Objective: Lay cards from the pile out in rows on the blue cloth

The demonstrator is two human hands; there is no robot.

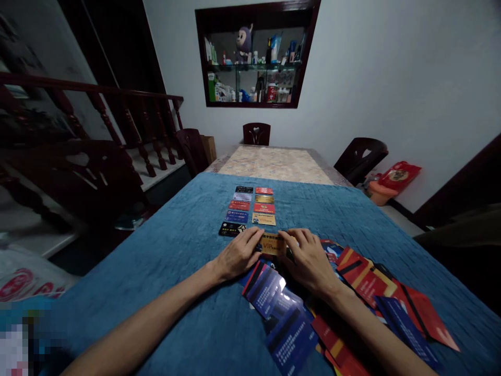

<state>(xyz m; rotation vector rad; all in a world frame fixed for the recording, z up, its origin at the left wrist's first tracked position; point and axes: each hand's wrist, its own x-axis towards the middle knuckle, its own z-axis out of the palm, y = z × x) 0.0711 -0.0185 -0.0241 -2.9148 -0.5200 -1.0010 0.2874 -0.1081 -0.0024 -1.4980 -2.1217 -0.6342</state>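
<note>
A gold VIP card [273,244] lies flat on the blue cloth [164,271], pinched between my two hands. My left hand [238,254] presses its fingertips on the card's left end. Gripping the right end is my right hand [309,259], fingers curled. Just beyond, two neat columns of cards [250,207] run away from me, with a black card [230,228] closest on the left. A loose heap of red and blue cards [352,297] lies under and to the right of my right forearm.
Beyond the blue cloth the table shows a patterned top [274,163]. Dark chairs stand at the far end [256,133], at the right [362,156] and at the left [191,149]. A stair railing [97,104] runs on the left. A wall shelf [254,57] holds bottles.
</note>
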